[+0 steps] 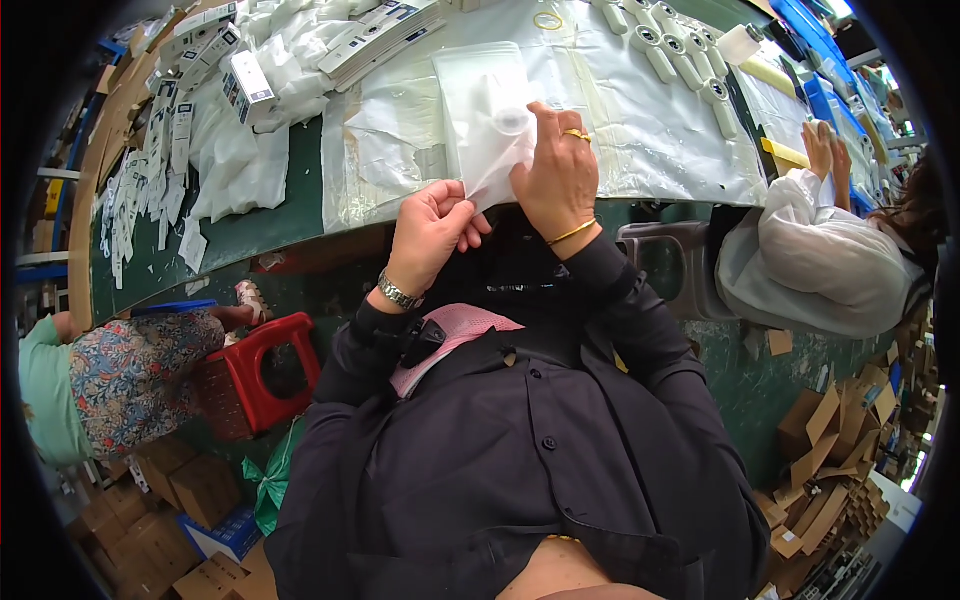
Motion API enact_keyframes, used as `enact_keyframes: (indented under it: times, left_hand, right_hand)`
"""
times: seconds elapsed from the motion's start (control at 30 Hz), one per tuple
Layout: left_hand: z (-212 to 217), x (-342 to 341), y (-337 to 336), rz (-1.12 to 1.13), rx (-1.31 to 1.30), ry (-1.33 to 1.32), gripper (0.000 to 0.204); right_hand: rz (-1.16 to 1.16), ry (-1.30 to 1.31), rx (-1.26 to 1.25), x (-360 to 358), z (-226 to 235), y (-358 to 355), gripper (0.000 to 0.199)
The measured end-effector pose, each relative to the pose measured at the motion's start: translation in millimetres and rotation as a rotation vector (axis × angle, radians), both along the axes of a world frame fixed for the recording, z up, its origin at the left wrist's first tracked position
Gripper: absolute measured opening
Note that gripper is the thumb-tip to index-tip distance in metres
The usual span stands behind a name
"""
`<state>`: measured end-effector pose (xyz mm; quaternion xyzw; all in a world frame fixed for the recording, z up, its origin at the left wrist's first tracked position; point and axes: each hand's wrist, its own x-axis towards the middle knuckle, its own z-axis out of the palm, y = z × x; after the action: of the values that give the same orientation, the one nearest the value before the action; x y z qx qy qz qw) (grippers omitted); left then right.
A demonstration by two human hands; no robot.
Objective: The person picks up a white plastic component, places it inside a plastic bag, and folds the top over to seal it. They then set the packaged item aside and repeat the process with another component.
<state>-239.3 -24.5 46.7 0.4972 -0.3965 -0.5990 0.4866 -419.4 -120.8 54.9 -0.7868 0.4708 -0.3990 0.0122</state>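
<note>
A clear plastic bag (pixel 487 110) with a small white round part inside lies over the edge of the green table (pixel 250 235). My right hand (pixel 556 170), with a gold ring and bangle, pinches the bag's upper right side. My left hand (pixel 430 232), with a metal wristwatch, grips the bag's lower corner at the table edge. Both forearms wear dark sleeves.
Clear plastic sheeting (pixel 640 110) covers the table ahead. Rows of white cylindrical parts (pixel 672 52) lie at the back right, small white boxes (pixel 245 85) and leaflets at the left. A person in white (pixel 820 250) works on my right, another in floral fabric (pixel 130 375) on my left. A red stool (pixel 262 365) and cardboard boxes (pixel 830 470) sit on the floor.
</note>
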Motion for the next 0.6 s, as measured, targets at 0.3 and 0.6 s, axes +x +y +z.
enact_keyframes:
  times: [0.3, 0.6]
  left_hand:
    - [6.5, 0.2, 0.7, 0.071, 0.058, -0.18, 0.025]
    - [5.7, -1.4, 0.4, 0.02, 0.088, -0.123, 0.025]
  right_hand:
    - [0.064, -0.355, 0.452, -23.8, 1.5, 34.8, 0.031]
    - [0.4, -0.307, 0.558, -29.1, 8.4, 44.8, 0.022]
